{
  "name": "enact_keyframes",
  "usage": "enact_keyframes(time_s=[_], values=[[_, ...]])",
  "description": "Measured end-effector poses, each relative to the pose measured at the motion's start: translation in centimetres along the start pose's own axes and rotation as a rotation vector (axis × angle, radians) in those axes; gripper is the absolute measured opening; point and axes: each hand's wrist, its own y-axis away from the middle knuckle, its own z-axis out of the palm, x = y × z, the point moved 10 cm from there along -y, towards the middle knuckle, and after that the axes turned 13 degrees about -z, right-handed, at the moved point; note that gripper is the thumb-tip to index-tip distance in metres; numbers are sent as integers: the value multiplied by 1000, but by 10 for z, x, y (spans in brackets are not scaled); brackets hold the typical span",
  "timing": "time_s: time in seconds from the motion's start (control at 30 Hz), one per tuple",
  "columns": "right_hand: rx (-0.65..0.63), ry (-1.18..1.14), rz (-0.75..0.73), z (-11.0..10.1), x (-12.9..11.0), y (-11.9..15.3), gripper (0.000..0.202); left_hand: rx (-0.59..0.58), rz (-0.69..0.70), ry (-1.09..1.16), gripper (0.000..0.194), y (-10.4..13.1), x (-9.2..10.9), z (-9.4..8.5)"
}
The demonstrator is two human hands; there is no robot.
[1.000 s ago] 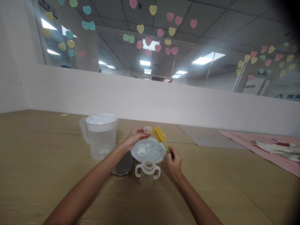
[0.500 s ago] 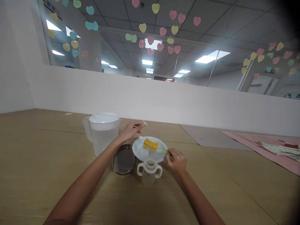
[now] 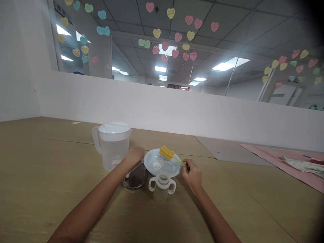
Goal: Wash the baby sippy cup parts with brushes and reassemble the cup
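My right hand (image 3: 192, 174) is closed on the green handle of a yellow sponge brush (image 3: 166, 153), whose head is over the white plate (image 3: 149, 167). A small white round piece (image 3: 156, 165) lies on the plate. My left hand (image 3: 136, 156) is over the back of the dark metal tray (image 3: 135, 177); its fingers are blurred and partly hidden. A small white bit shows at the tray's left side. In front of the plate stands an open clear bottle (image 3: 161, 194) with two white handles.
A lidded clear pitcher (image 3: 113, 148) stands left of the plate, close to my left forearm. At the far right a pink cloth (image 3: 286, 162) bears white fabric. A grey sheet (image 3: 227, 152) lies beside it.
My left hand has come down and left from above the plate to the tray, away from where it held a small white item. The sponge head has shifted up and right on its handle.
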Motion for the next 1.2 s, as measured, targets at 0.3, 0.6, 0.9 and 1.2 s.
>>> enact_keyframes(time_s=[0.3,0.6,0.9,1.2], values=[[-60,-79,107,12,11,3,31,3,285,47,38,-8,65,42],[-17,-96,92,7,6,1,34,-22,393,179,37,1,85,44],[170,-85,21,-16,-1,1,28,19,317,611,57,6,65,-19],[178,208,-313,-35,-27,-3,34,194,394,541,72,34,66,-62]])
